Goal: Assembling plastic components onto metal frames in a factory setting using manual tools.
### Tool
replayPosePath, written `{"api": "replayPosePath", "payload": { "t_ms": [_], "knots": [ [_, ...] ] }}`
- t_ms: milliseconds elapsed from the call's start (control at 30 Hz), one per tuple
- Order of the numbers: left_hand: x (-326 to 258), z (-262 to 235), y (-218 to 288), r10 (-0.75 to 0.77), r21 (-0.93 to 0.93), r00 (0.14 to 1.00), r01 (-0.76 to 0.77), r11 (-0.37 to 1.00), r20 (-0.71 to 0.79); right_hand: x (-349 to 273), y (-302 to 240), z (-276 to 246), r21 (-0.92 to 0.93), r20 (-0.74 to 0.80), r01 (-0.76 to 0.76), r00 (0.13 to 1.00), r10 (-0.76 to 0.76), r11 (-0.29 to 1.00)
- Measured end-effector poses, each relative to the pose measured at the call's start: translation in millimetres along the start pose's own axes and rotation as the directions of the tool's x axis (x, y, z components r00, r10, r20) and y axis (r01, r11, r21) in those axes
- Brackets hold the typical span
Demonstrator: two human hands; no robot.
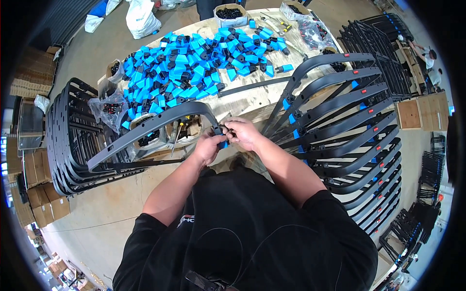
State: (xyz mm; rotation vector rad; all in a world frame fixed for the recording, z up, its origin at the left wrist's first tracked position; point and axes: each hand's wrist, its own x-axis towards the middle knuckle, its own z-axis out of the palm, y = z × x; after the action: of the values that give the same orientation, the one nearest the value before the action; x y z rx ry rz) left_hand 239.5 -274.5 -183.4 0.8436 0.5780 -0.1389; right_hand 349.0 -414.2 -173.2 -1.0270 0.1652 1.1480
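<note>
Curved black frame [150, 121] slanting across near-left side of wooden workbench [252, 100], one end in front of wearer's chest. Right of bench: row of similar black frames [359, 115], each with small red mark. On benchtop: broad heap of blue-and-black fittings [184, 63]. Left hand [208, 147]: closed on frame's near end, at blue fitting [223, 144]. Right hand [242, 131]: fingertips drawn in beside left hand, at same end; whether clamped on small dark part there, cannot tell.
</note>
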Motion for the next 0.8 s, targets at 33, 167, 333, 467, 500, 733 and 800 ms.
{"api": "replayPosePath", "payload": {
  "t_ms": [33, 167, 333, 467, 500, 733, 800],
  "knots": [
    [-1, 0, 4, -0.024, 0.022, 0.999, 0.024, 0.999, 0.027, 1, 0, 0, -0.002, 0.018, 0.008, 1.000, -0.008, 1.000],
    [3, -12, -2, -0.006, 0.020, 1.000, 0.006, 1.000, 0.011, 9, 4, -3, -0.022, 0.050, -0.002, 0.999, 0.003, 1.000],
    [-6, 1, 8, -0.011, 0.016, 1.000, 0.011, 1.000, -0.011, 9, 4, -9, 0.072, 0.050, -0.011, 0.999, 0.007, 0.997],
    [-3, -7, 3, -0.022, 0.002, 0.999, 0.022, 1.000, -0.046, 2, 2, -9, 0.051, 0.016, 0.035, 0.999, -0.036, 0.998],
    [-2, -8, 3, -0.034, 0.002, 0.999, 0.034, 0.999, -0.025, -1, 0, -9, 0.043, 0.000, 0.029, 1.000, -0.029, 0.999],
    [-2, -5, 7, -0.026, -0.029, 0.999, 0.026, 0.999, 0.020, 5, -1, -2, 0.069, 0.064, -0.015, 0.998, 0.010, 0.998],
    [0, -13, 4, -0.035, -0.012, 0.999, 0.035, 0.999, 0.041, 5, -6, -4, 0.086, 0.096, -0.048, 0.995, 0.040, 0.995]
  ]
}}
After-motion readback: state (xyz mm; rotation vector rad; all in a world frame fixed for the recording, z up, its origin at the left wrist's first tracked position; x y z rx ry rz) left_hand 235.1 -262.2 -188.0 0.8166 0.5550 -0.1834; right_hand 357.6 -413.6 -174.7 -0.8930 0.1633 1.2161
